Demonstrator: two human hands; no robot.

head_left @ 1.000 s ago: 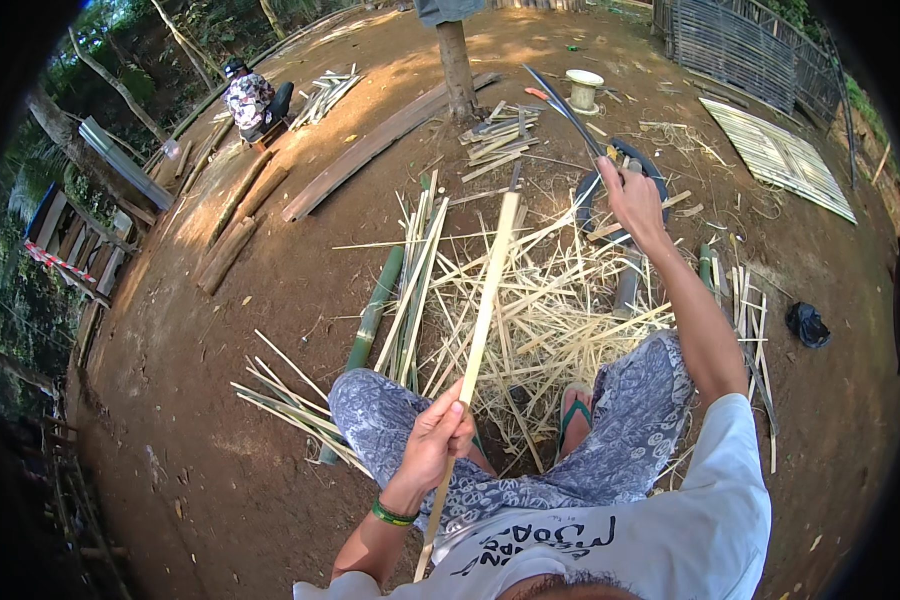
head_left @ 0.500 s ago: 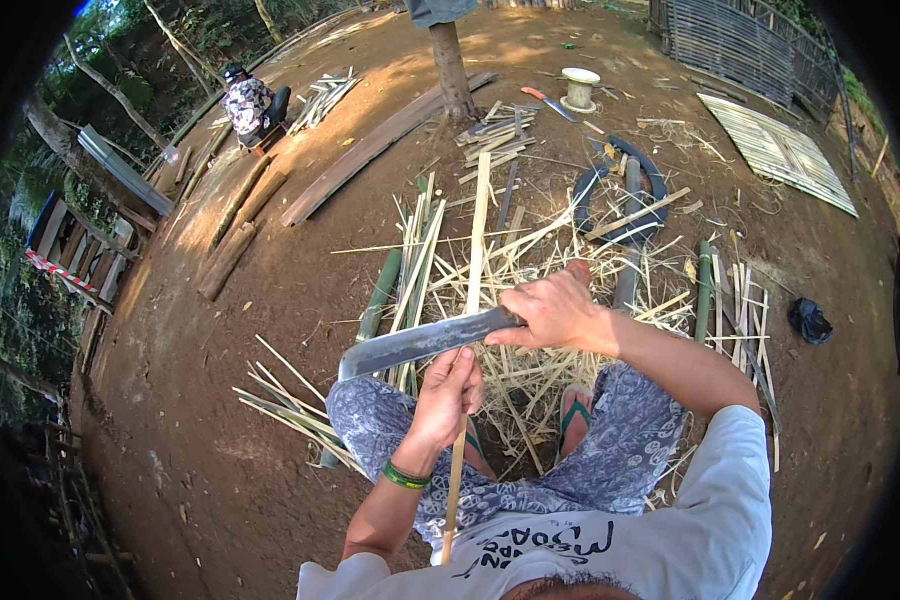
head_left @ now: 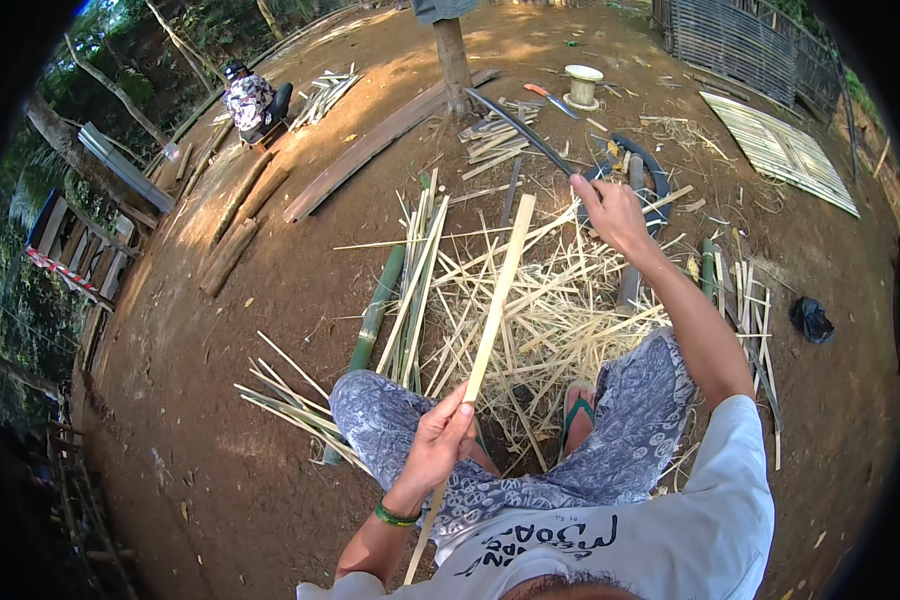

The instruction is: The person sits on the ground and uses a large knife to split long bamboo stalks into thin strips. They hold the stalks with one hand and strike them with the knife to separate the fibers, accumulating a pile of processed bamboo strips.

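Note:
My left hand (head_left: pixel 442 440) is closed around a long pale bamboo strip (head_left: pixel 502 290), gripping it above my left thigh. The strip slants from beside my body up and away to the right. Farther out, my right hand (head_left: pixel 613 213) is wrapped around the handle of a machete (head_left: pixel 518 125), whose dark blade points far and to the left. Blade and strip are apart. Below the strip, a loose heap of bamboo shavings and slivers (head_left: pixel 550 330) covers the ground in front of my feet.
A green bamboo pole (head_left: pixel 378 305) and split strips (head_left: pixel 422 280) lie left of the heap. A black ring-shaped tube (head_left: pixel 655 180) lies beyond it. A tree trunk (head_left: pixel 452 65), a white spool (head_left: pixel 582 88) and a woven bamboo panel (head_left: pixel 780 150) stand or lie farther off. Another person (head_left: pixel 253 103) crouches far left.
The machete has lifted off the strip and swung away to the far right with my right hand. The strip's far end has tilted right; my left hand has shifted slightly nearer my body.

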